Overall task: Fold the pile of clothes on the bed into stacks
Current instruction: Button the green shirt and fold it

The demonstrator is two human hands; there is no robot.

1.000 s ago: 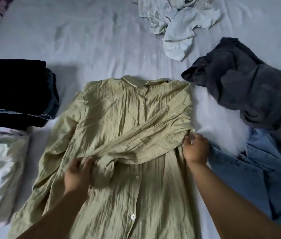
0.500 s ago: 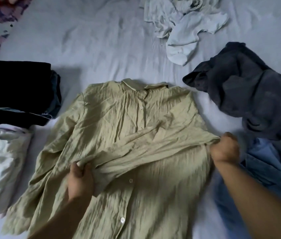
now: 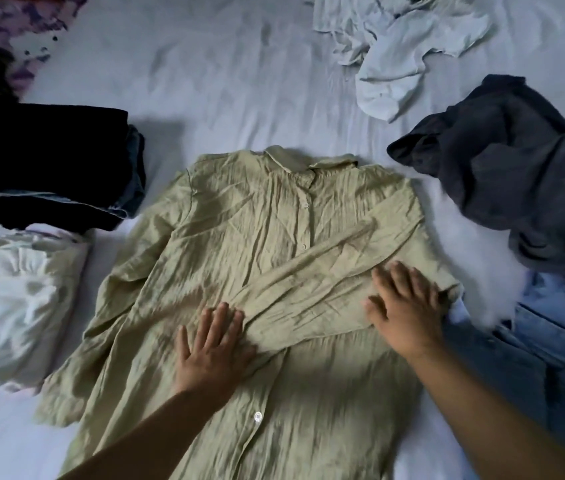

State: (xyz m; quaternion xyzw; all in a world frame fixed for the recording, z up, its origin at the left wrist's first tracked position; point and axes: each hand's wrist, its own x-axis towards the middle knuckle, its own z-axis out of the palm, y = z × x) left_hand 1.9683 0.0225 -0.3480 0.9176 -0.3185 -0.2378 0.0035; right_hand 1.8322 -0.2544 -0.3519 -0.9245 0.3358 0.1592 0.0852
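Head view, crinkled olive shirt (image 3: 239,237) spread flat, sleeve folded across front

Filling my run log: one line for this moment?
step: sleeve folded | left hand: flat on shirt | right hand: flat on sleeve

One olive button-up shirt (image 3: 260,258), two hands on it: left hand (image 3: 213,348), right hand (image 3: 407,306); one folded dark stack (image 3: 49,161), one folded white pile (image 3: 14,306), one grey garment (image 3: 523,174), one blue denim piece (image 3: 551,358), one crumpled white heap (image 3: 402,43)
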